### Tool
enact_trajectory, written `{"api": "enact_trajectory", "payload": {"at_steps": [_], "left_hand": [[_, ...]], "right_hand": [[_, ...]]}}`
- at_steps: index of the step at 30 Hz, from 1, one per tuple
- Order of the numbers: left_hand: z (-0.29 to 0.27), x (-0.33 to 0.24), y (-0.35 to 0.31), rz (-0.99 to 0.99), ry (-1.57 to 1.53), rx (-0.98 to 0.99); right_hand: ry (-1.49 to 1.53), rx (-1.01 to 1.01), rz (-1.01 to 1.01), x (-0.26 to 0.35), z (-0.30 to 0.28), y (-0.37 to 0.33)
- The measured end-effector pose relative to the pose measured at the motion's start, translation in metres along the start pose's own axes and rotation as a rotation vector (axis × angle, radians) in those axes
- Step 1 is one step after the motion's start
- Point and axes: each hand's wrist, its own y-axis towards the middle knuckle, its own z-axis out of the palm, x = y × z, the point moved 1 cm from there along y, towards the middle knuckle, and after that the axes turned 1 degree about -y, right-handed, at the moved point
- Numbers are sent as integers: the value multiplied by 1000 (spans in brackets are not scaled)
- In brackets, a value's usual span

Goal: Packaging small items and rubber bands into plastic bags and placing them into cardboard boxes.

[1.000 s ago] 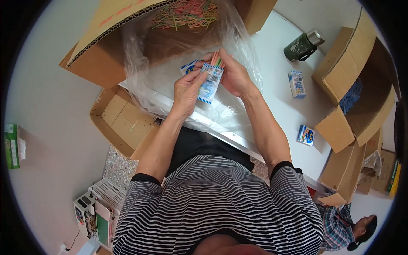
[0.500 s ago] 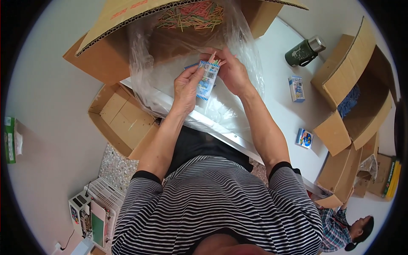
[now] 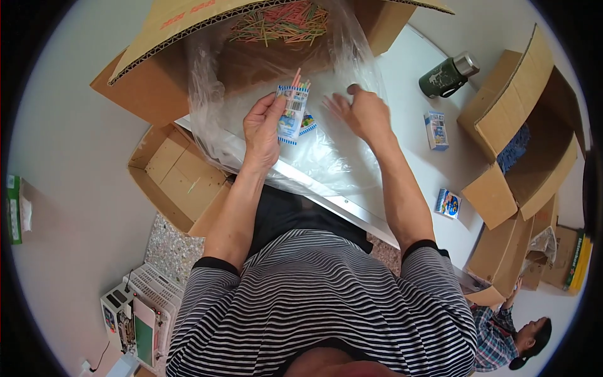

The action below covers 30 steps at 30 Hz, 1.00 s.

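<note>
My left hand (image 3: 260,129) is closed around a small blue-and-white packet (image 3: 290,125). Several thin pink and green sticks (image 3: 298,80) poke out of its upper end. Behind it, partly hidden, another packet (image 3: 307,122) shows a colourful edge. My right hand (image 3: 367,113) hovers to the right, apart from the packet, its fingers stretched out and blurred, with nothing seen in them. Below both hands spreads a clear plastic bag (image 3: 342,157), coming out of a large cardboard box (image 3: 141,88). Inside that box lies a heap of pink, green and yellow sticks (image 3: 279,25).
On the white table (image 3: 411,169) stand a dark green flask (image 3: 445,78), a blue-and-white pack (image 3: 436,131) and a small blue pack (image 3: 448,203). An open carton (image 3: 512,135) is at right, a shallow cardboard box (image 3: 179,173) at left. Another person (image 3: 502,336) is lower right.
My right hand has left the packet's top and moved right. My left hand has shifted slightly left with the packet, whose sticks now show clearly. The packet behind shows more.
</note>
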Motion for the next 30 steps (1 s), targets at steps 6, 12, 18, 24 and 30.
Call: {"api": "enact_trajectory", "payload": {"at_steps": [6,12,18,24,30], "left_hand": [[16,5,-7,8,80,10],[37,9,-14,27,112,138],[39,15,-16,-21,220,147],[48,46,0,140,306,-71],[53,47,6,132,237,-221]], "right_hand": [[1350,120,-26,2,-16,-38],[1318,-55,-177,1,-6,-46],[1481,-22,-125,-5,6,-36],[1573,-174,-187,-5,52,-42],[1119,-146,-36,2,38,-70]]}}
